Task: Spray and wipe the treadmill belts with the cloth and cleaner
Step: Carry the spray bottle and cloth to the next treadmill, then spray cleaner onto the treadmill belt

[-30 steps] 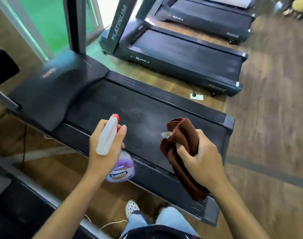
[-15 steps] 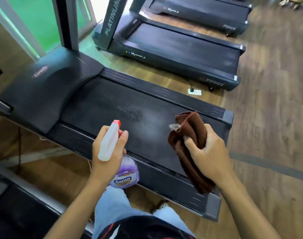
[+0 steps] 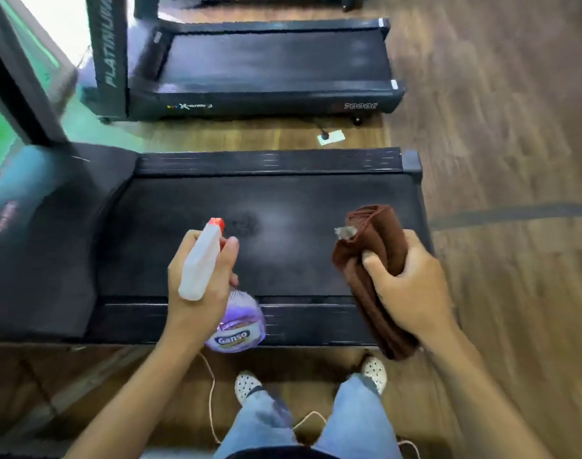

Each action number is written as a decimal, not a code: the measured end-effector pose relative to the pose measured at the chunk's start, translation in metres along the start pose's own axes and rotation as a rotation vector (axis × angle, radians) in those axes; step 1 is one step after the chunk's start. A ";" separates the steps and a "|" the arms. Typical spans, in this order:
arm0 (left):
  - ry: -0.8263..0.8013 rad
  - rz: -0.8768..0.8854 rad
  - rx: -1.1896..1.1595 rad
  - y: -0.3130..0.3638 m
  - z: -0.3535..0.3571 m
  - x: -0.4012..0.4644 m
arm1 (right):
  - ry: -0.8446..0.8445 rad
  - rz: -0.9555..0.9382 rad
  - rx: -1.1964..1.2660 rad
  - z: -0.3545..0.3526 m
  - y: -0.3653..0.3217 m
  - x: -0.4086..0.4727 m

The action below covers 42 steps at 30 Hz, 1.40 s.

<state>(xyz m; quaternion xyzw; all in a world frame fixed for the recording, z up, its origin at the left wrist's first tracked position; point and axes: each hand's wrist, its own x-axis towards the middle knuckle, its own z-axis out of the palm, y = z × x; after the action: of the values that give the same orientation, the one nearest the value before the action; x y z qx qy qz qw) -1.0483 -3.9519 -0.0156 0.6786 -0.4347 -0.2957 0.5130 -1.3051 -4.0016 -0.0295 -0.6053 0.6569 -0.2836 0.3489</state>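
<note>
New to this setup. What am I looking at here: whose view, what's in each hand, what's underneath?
There is no robot: a person wears a camera on the head, looking down at their own hands. The left hand grips a white-and-purple plastic spray bottle, red nozzle pointing at the near black treadmill belt, which shows a dark patch with pale haze beside it. The right hand holds a folded brown cloth above the belt, apparently not touching it. A second black treadmill stands beyond on the wooden floor.
</note>
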 end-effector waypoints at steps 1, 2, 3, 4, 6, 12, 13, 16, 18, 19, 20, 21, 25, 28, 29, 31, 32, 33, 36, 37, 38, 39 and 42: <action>-0.021 0.012 0.017 -0.002 -0.001 0.005 | -0.016 0.000 -0.023 0.001 -0.001 0.001; -0.043 0.025 0.032 -0.006 0.002 0.010 | -0.013 0.006 -0.033 0.001 0.003 0.003; -0.049 0.040 0.040 -0.008 0.002 0.013 | -0.010 0.001 -0.041 -0.001 0.002 0.006; -0.061 0.046 0.048 -0.011 0.006 0.016 | -0.001 -0.003 -0.048 -0.003 0.005 0.009; -0.086 0.059 0.067 -0.015 0.018 0.019 | 0.031 -0.014 -0.049 -0.009 0.014 0.017; -0.098 0.008 0.061 -0.039 0.068 0.027 | 0.018 0.026 -0.060 -0.022 0.057 0.040; -0.099 -0.006 0.063 -0.045 0.078 0.029 | 0.009 0.034 -0.081 -0.021 0.065 0.046; -0.113 -0.061 0.043 -0.077 0.114 0.044 | 0.019 0.073 -0.123 -0.008 0.098 0.067; -0.167 -0.106 0.036 -0.099 0.140 0.055 | 0.055 0.109 -0.136 0.004 0.119 0.075; -0.204 -0.151 0.023 -0.118 0.156 0.062 | 0.080 0.138 -0.136 0.015 0.134 0.079; -0.244 -0.192 0.004 -0.140 0.176 0.070 | 0.109 0.160 -0.141 0.029 0.153 0.085; -0.285 -0.239 -0.011 -0.162 0.194 0.076 | 0.124 0.186 -0.156 0.043 0.171 0.090; -0.414 -0.385 -0.047 -0.254 0.269 0.081 | 0.184 0.278 -0.223 0.093 0.248 0.099; -0.462 -0.440 -0.024 -0.308 0.316 0.080 | 0.232 0.314 -0.230 0.119 0.297 0.107; -0.459 -0.464 -0.009 -0.323 0.330 0.079 | 0.236 0.322 -0.230 0.126 0.313 0.110; -0.462 -0.498 0.015 -0.348 0.354 0.078 | 0.266 0.335 -0.229 0.136 0.340 0.115; -0.469 -0.502 0.020 -0.356 0.364 0.077 | 0.278 0.331 -0.220 0.138 0.351 0.117; -0.480 -0.502 0.029 -0.364 0.374 0.076 | 0.287 0.328 -0.210 0.140 0.359 0.119; -0.516 -0.505 0.101 -0.382 0.395 0.076 | 0.281 0.332 -0.181 0.142 0.380 0.123; -0.514 -0.506 0.124 -0.386 0.400 0.077 | 0.279 0.335 -0.177 0.143 0.384 0.124; -0.493 -0.502 0.144 -0.389 0.403 0.077 | 0.279 0.335 -0.178 0.143 0.388 0.125; -0.448 -0.487 0.175 -0.392 0.405 0.078 | 0.286 0.333 -0.183 0.145 0.390 0.125; -0.209 -0.499 0.273 -0.403 0.400 0.088 | 0.289 0.333 -0.212 0.153 0.396 0.124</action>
<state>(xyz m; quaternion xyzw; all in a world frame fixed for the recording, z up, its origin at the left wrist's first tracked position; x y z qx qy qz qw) -1.2320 -4.1678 -0.5155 0.7932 -0.3406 -0.4194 0.2809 -1.4221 -4.0752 -0.4494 -0.4752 0.8166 -0.2354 0.2279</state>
